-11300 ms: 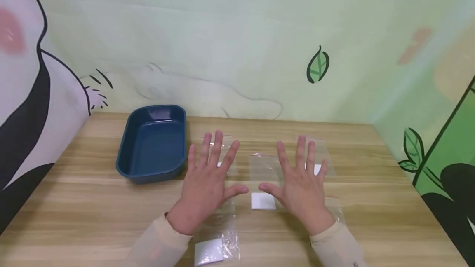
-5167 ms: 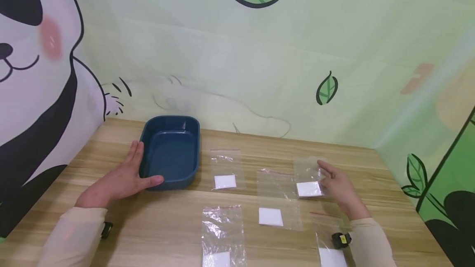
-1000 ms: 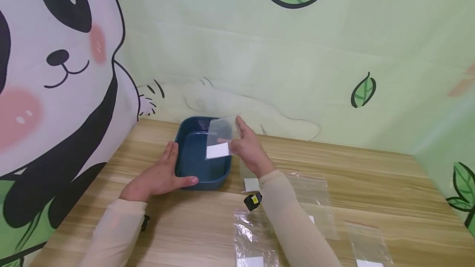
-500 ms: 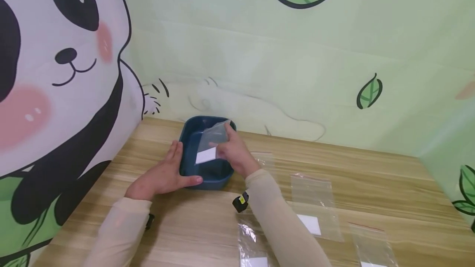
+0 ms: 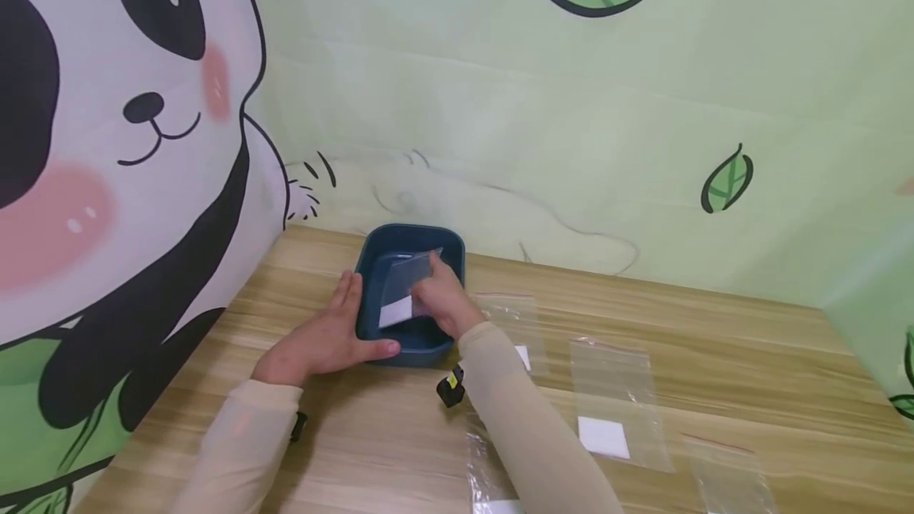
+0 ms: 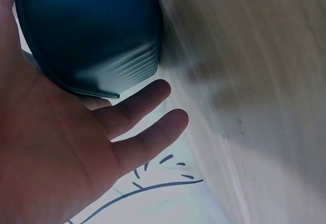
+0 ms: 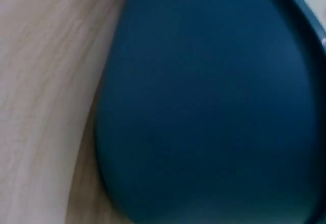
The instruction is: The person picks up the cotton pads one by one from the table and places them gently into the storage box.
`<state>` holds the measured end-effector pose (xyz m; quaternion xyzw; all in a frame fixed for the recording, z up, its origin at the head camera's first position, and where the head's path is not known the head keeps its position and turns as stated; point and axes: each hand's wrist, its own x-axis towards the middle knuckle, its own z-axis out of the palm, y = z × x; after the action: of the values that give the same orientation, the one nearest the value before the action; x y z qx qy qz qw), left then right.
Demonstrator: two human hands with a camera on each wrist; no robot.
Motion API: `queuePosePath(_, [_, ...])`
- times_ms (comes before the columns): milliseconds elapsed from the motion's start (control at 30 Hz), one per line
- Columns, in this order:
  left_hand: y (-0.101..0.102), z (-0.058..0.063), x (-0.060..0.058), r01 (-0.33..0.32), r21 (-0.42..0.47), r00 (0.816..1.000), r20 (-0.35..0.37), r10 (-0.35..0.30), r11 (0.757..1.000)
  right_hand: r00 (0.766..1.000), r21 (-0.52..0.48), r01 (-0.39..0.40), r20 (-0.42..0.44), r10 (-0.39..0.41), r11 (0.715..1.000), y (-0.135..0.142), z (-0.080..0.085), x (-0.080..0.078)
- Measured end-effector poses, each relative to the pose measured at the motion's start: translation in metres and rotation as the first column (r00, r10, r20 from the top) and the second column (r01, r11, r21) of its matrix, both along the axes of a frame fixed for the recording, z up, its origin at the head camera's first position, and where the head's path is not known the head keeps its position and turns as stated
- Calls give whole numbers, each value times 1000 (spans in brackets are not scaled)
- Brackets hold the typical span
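A dark blue rectangular tray stands near the back of the table. My left hand rests against its left side, fingers straight, with the thumb lying over the front rim. In the left wrist view, two fingers extend past the tray's underside edge. My right hand pinches the right side of a small clear zip bag with a white card in its lower part, and holds it tilted down inside the tray. The right wrist view is mostly filled by the tray's outer wall.
More clear zip bags with white cards lie to the right: one partly behind the right forearm, a larger one, another at the front right, and one by the right sleeve. A panda-printed backdrop borders the wooden table.
The right hand has carried the zip bag leftward from its place on the table and lowered it into the tray. The left hand keeps its place at the tray; the head view has turned left.
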<state>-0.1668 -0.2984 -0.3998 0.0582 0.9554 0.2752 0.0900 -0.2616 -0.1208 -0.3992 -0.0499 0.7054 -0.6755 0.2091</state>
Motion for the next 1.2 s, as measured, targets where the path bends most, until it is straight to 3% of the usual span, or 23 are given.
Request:
queuePosePath(133, [0,-1,-1,-1,3,1000,-3,1,1000,1000,62,14,9,-15,998,-3,-2,-2])
queuePosePath(367, [0,-2,-1,-11,15,1000,16,11,1000,996,-34,7,84,-4,999,-7,-1,0])
queuePosePath(600, [-2,-1,1,18,25,999,-34,-17,1000,998,29,-18,59,16,999,-7,-1,1])
queuePosePath(767, [-1,-2,1,18,44,1000,-22,-17,999,996,41,-23,86,20,999,-3,-2,-1])
queuePosePath(1000, [-1,-3,0,12,62,1000,3,-12,998,1000,149,4,19,-7,989,0,4,1])
queuePosePath(1200, [-2,-4,0,18,57,1000,-13,-17,998,997,223,-3,-71,20,975,1,12,2])
